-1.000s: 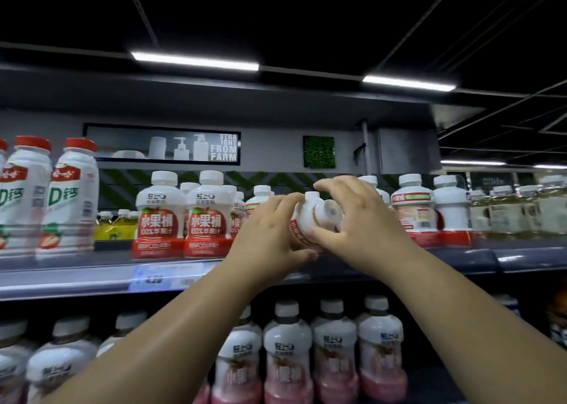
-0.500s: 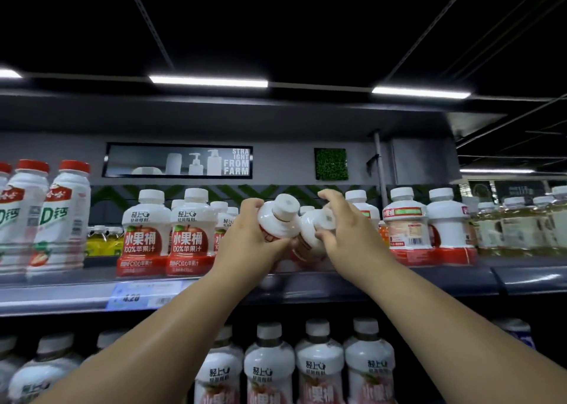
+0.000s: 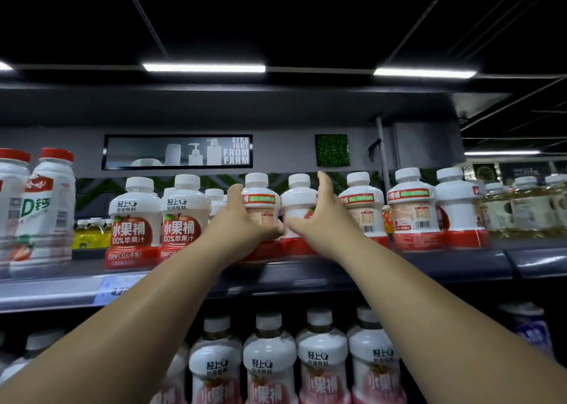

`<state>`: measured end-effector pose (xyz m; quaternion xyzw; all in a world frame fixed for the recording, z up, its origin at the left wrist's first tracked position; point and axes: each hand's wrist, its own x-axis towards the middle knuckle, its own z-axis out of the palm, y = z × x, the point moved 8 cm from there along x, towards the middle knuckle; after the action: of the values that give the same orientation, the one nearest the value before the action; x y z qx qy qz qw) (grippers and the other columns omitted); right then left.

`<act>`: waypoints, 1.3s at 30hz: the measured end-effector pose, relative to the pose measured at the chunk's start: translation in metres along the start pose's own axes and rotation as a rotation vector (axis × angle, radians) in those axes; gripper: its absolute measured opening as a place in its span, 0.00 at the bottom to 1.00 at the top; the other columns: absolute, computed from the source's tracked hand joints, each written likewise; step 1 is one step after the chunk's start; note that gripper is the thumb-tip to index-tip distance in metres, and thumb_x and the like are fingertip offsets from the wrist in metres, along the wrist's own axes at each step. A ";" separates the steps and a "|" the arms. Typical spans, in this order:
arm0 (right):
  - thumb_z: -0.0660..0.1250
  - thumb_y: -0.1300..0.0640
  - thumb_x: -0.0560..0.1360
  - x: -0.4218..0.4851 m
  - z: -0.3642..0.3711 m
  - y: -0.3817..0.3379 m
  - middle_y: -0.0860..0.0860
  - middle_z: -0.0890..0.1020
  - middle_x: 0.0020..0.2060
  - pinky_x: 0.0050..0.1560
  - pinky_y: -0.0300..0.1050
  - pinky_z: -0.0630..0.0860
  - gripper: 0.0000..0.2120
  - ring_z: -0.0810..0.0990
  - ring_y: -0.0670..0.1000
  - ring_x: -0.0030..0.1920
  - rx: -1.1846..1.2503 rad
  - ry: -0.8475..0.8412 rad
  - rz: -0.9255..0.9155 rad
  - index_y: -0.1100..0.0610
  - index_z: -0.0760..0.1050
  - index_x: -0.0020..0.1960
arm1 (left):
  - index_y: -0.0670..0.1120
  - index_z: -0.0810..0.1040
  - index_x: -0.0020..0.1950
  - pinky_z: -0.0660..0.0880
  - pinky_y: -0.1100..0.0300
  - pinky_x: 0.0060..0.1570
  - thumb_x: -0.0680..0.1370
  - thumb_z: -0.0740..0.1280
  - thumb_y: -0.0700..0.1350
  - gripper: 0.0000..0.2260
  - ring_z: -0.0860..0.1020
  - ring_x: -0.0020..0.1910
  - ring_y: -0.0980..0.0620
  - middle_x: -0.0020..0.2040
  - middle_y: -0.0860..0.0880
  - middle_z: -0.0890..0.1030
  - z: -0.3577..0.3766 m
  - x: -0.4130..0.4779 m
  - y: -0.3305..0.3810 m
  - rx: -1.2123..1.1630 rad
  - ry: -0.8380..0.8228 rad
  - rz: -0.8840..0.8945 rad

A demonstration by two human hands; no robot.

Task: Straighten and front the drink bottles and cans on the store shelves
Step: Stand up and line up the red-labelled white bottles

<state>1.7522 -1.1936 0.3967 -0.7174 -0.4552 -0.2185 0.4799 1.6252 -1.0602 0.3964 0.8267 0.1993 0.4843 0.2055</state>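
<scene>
The fingers of the left hand curl round the left side of the left bottle, with the thumb under its front. The fingers of the right hand lie straight and together up the right side of the right bottle. Half a second ago both bottles were tipped, caps toward the camera. Now they stand upright, side by side between the hands, on the shelf. Left of the fingers stand apple-juice bottles facing forward. To the right are turned bottles with barcodes showing.
</scene>
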 end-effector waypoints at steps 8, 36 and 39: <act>0.72 0.43 0.70 -0.003 0.002 0.008 0.53 0.63 0.77 0.66 0.51 0.69 0.56 0.68 0.56 0.71 -0.026 -0.028 0.006 0.46 0.33 0.79 | 0.53 0.49 0.76 0.75 0.46 0.59 0.65 0.69 0.61 0.46 0.77 0.54 0.45 0.58 0.47 0.77 -0.007 -0.008 -0.006 -0.002 0.068 -0.013; 0.75 0.40 0.69 -0.013 0.002 0.002 0.52 0.73 0.71 0.64 0.49 0.72 0.51 0.75 0.54 0.66 -0.013 -0.030 -0.154 0.44 0.46 0.79 | 0.52 0.44 0.77 0.78 0.49 0.54 0.69 0.78 0.52 0.51 0.79 0.53 0.46 0.60 0.43 0.77 -0.020 -0.023 0.000 0.082 0.073 -0.052; 0.74 0.39 0.69 -0.011 0.006 0.003 0.52 0.74 0.69 0.63 0.49 0.73 0.50 0.76 0.54 0.64 -0.031 -0.021 -0.154 0.43 0.45 0.79 | 0.55 0.40 0.78 0.81 0.52 0.47 0.72 0.76 0.47 0.50 0.81 0.45 0.50 0.54 0.47 0.78 -0.020 -0.028 -0.001 0.029 0.024 -0.055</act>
<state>1.7491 -1.1936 0.3844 -0.6899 -0.5107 -0.2543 0.4457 1.5948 -1.0712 0.3853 0.8180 0.2314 0.4855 0.2040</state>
